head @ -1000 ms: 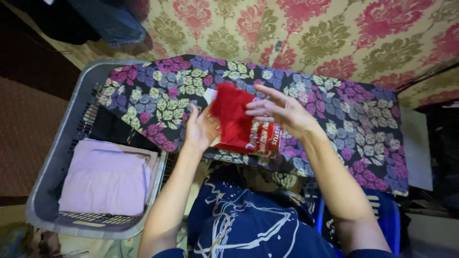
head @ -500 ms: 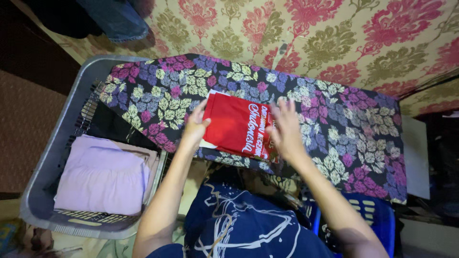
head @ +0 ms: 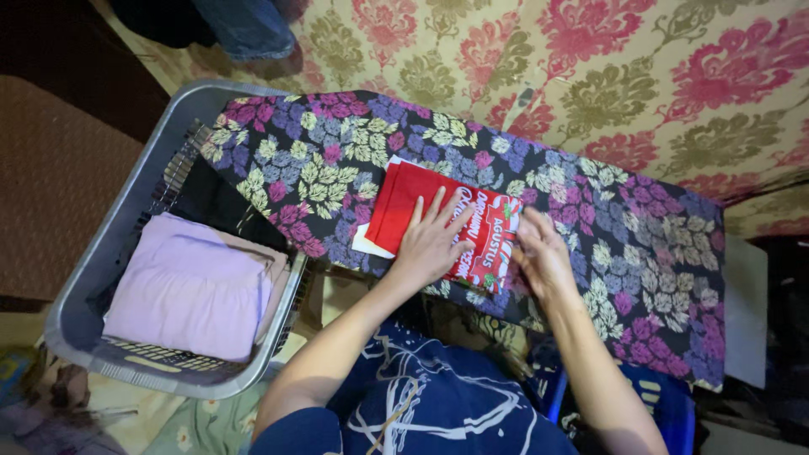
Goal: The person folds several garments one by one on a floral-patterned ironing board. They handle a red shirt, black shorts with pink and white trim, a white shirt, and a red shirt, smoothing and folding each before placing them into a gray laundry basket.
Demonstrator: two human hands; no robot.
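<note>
The left hand (head: 431,244) lies spread flat on the folded red cloth (head: 404,206), the right hand (head: 543,261) open at its edge; soft, light, limp fabric, probably best gripped along folded edges.

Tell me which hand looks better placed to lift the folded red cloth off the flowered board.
Probably the right hand: it sits at the edge of the folded red cloth, so it could slip under. The left hand lies flat on top, pressing it down.
</note>
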